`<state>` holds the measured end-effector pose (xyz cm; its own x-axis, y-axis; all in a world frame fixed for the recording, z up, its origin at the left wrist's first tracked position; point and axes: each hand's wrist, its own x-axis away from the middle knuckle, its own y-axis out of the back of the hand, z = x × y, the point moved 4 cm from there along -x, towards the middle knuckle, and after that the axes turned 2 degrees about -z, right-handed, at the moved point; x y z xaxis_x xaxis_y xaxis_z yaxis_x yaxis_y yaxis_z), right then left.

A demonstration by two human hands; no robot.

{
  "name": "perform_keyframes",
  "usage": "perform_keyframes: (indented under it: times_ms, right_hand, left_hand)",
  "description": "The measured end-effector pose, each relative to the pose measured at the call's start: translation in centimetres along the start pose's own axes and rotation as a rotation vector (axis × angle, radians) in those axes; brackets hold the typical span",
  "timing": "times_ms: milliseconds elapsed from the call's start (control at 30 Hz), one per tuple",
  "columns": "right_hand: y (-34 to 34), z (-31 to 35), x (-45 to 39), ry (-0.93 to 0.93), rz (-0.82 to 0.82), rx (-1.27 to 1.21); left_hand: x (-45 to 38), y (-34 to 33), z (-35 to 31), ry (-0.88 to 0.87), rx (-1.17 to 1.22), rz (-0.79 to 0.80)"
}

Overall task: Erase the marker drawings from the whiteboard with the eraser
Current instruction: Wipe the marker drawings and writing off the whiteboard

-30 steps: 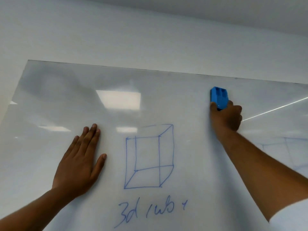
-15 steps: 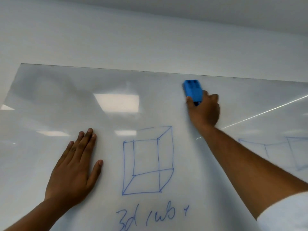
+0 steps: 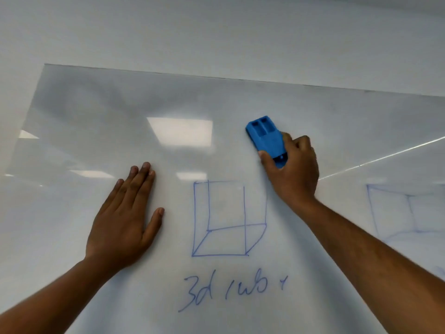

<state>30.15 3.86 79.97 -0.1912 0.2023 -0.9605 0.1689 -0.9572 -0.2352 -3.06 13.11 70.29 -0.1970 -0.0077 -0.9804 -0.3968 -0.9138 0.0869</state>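
Status: erasure is under way and, as judged from the board, far from complete.

The whiteboard (image 3: 72, 131), one in number, fills most of the view; its upper band carries only ceiling-light reflections and no marker lines; whether that band was ever drawn on cannot be told.

Drawings remaining, three counted, largest first: the cube drawing (image 3: 228, 220) at centre, whose top edge and upper right corner are faint or missing, which suggests the eraser has already taken that portion, while its left, bottom and inner lines are intact; a second, fainter box drawing (image 3: 407, 213) at the right edge, partly cut off by the frame and untouched; one line of handwriting (image 3: 231, 290) below the cube, fully legible.

Hands, two: the left hand (image 3: 125, 225) lies open and flat on the board, just left of the cube, fingers extended, holding nothing; the right hand (image 3: 292, 169) is closed around the lower end of the eraser, pressing it to the board.

Eraser (image 3: 266, 139), one: blue, tilted, positioned above and just right of the cube's upper right corner, its upper end projecting beyond the fingers.

Outstanding work, as judged: the rest of the cube, the handwriting, the right-hand box.
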Motion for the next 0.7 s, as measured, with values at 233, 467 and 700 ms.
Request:
perform_keyframes:
  times_ms: [233, 467, 700]
  right_hand:
    - [0.0, 2.4, 4.6, 0.573, 0.228, 0.015]
    - [-0.4, 1.9, 0.7, -0.037, 0.038, 0.011]
    - [-1.0, 7.1, 10.6, 0.727, 0.342, -0.100]
  left_hand:
    - [0.9, 0.1, -0.1, 0.022, 0.038, 0.076]
    - [5.3, -0.1, 1.3, -0.020, -0.010, 0.069]
    - [5.8, -0.3, 1.4, -0.029, -0.024, 0.031]
